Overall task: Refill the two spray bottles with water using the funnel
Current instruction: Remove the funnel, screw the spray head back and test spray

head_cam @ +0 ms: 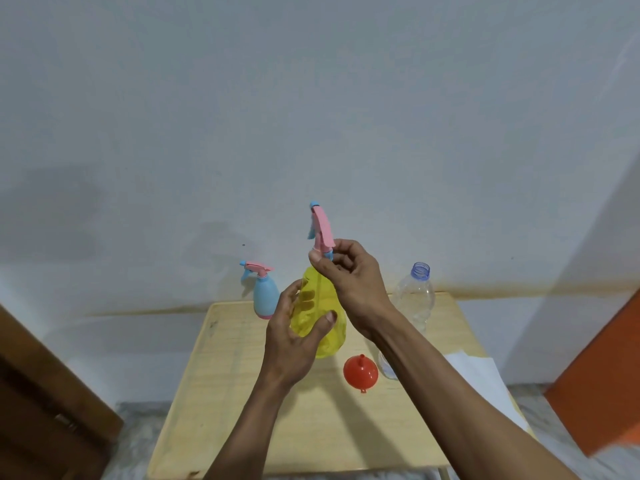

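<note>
While the left hand (294,337) wraps around the body of the yellow spray bottle (320,315) above the table (242,393), the right hand (349,282) pinches its pink spray head (322,230) at the neck. A red funnel (361,373) lies on the table just below the bottle. The blue spray bottle (265,292) stands behind the left hand, and a clear open water bottle (415,299) stands behind the right forearm.

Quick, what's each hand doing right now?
Left hand: holds the yellow spray bottle by its body.
Right hand: fingers pinch the collar under the pink spray head.
</note>
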A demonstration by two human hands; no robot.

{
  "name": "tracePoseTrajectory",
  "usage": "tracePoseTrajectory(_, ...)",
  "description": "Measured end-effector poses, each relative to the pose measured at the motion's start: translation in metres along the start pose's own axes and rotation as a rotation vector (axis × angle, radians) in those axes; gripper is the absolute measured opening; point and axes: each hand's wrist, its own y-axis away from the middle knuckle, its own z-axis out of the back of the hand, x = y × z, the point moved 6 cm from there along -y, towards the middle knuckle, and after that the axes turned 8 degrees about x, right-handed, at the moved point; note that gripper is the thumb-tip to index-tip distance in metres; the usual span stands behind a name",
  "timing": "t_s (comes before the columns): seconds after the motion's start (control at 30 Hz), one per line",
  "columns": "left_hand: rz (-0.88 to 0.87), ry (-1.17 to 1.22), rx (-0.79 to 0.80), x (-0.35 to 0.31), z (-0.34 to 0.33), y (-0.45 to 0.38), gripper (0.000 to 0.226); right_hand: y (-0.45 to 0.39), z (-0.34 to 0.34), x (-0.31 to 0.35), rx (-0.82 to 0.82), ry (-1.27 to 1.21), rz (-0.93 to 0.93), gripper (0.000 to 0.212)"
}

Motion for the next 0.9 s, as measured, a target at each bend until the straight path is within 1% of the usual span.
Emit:
tracePoseTrajectory(0.07, -0.004, -0.002, 0.004, -0.001, -0.001, -0.001, 0.076, 0.000, -0.001, -0.001, -0.003, 0.010, -0.007, 0.032)
tracePoseTrajectory(0.17, -0.015, 0.015, 0.004, -0.003, -0.003, -0.003, 0.075, -0.002, -0.001, -0.001, 0.018, 0.059, -0.003, 0.019)
tracePoseTrajectory(0.2, -0.017, 0.016, 0.003, -0.003, -0.003, -0.004, 0.074, -0.003, -0.001, 0.000, 0.016, 0.059, -0.002, 0.018)
tracePoseTrajectory(0.33, -0.018, 0.031, 0.003, -0.004, -0.003, -0.007, 0.070, -0.006, 0.001, 0.000, 0.005, 0.029, -0.015, 0.036)
tracePoseTrajectory(0.5, -0.023, 0.090, 0.018, -0.007, -0.005, -0.010, 0.064, -0.006, 0.002, 0.003, 0.035, 0.036, -0.013, 0.028)
tracePoseTrajectory(0.67, -0.018, 0.115, 0.027, -0.006, -0.008, -0.012, 0.064, -0.009, 0.004, 0.003, 0.064, 0.056, -0.024, 0.033)
tracePoseTrajectory(0.8, -0.020, 0.119, 0.024, -0.008, -0.010, -0.014, 0.064, -0.011, 0.006, 0.003, 0.059, 0.037, -0.028, 0.023)
tracePoseTrajectory(0.9, -0.032, 0.121, 0.027, -0.012, -0.012, -0.014, 0.060, -0.011, 0.005, 0.006, 0.067, 0.044, -0.025, 0.032)
